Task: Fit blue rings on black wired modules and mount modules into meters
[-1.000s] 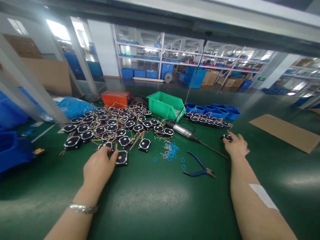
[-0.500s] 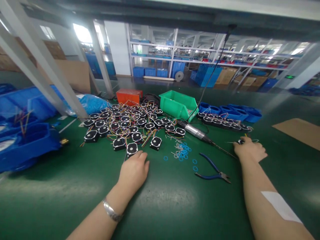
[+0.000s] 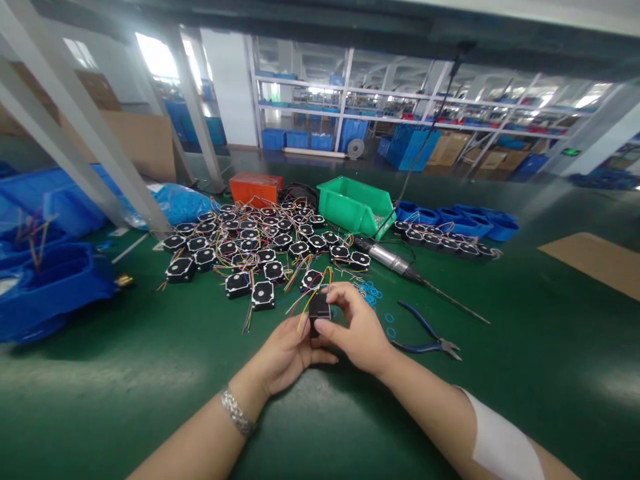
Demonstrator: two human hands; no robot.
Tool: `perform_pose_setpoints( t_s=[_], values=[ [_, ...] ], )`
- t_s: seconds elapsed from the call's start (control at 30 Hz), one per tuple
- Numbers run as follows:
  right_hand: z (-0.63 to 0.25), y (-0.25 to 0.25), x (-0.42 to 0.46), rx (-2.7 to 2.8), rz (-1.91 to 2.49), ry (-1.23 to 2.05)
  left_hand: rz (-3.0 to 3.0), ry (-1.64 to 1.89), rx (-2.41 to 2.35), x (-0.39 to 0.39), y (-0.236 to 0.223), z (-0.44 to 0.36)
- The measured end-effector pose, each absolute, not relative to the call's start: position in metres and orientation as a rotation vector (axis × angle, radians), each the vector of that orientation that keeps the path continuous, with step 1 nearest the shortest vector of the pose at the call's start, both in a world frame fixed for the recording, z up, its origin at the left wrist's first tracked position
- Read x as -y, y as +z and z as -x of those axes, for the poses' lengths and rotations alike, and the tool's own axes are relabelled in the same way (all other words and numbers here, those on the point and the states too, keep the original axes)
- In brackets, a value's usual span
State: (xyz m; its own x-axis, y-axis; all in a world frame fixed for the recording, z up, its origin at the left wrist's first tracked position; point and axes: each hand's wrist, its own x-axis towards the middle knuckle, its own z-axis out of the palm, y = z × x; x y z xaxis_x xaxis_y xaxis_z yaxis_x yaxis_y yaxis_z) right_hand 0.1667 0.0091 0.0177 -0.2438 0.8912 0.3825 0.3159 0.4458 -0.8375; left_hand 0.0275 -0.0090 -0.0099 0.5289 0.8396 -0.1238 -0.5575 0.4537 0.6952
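Note:
Between my hands, above the green tabletop, is a small black square motor (image 3: 319, 305) with yellow, red and white wires sticking out of its far left side. The thumb and fingers of my right hand (image 3: 357, 330) grip it from the right. My left hand (image 3: 287, 353) supports it from the left and below, its thumb against the motor near the wires. Just beyond lies another motor (image 3: 310, 279), partly hidden by the held one's wires. More motors with white-edged faces and coloured leads form a pile (image 3: 250, 243) at the back left.
Blue rings (image 3: 371, 293), blue-handled cutters (image 3: 435, 343) and a silver electric screwdriver (image 3: 393, 259) with a long bit lie at the right. Behind stand a green bin (image 3: 350, 201), an orange box (image 3: 256, 189) and a motor row (image 3: 445, 241). Blue trays (image 3: 60, 293) are at left, cardboard (image 3: 595, 260) at right.
My right hand has brought a motor from the far right to the middle. My left hand has left the motor at the pile's front and moved right to meet it.

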Motion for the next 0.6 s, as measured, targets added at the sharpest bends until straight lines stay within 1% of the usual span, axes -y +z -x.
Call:
perform_pose_setpoints(
  t_s=[0.1, 0.17, 0.2, 0.27, 0.33, 0.4, 0.5, 0.6],
  values=[
    [-0.170, 0.015, -0.007, 1.826, 0.953, 0.895, -0.577, 0.973, -0.510, 0.007, -0.008, -0.023],
    [-0.181, 0.010, -0.018, 1.760, 1.006, 0.939, -0.561, 1.017, -0.602, 0.003, -0.007, -0.021],
    [-0.186, 0.006, -0.024, 1.741, 1.100, 0.898, -0.561, 1.037, -0.645, 0.001, -0.007, -0.020],
    [-0.194, -0.002, -0.035, 1.824, 1.364, 0.694, -0.575, 1.061, -0.701, -0.001, -0.007, -0.020],
    [-0.196, -0.008, -0.041, 2.054, 1.571, 0.443, -0.585, 1.071, -0.734, -0.003, -0.007, -0.022],
    [-0.194, -0.012, -0.042, 2.275, 1.659, 0.279, -0.576, 1.079, -0.758, -0.003, -0.008, -0.025],
    [-0.190, -0.014, -0.041, 2.412, 1.706, 0.202, -0.549, 1.085, -0.781, -0.002, -0.009, -0.028],
    [-0.190, -0.010, -0.040, 2.325, 1.697, 0.207, -0.560, 1.060, -0.818, 0.000, -0.009, -0.031]
  ],
)
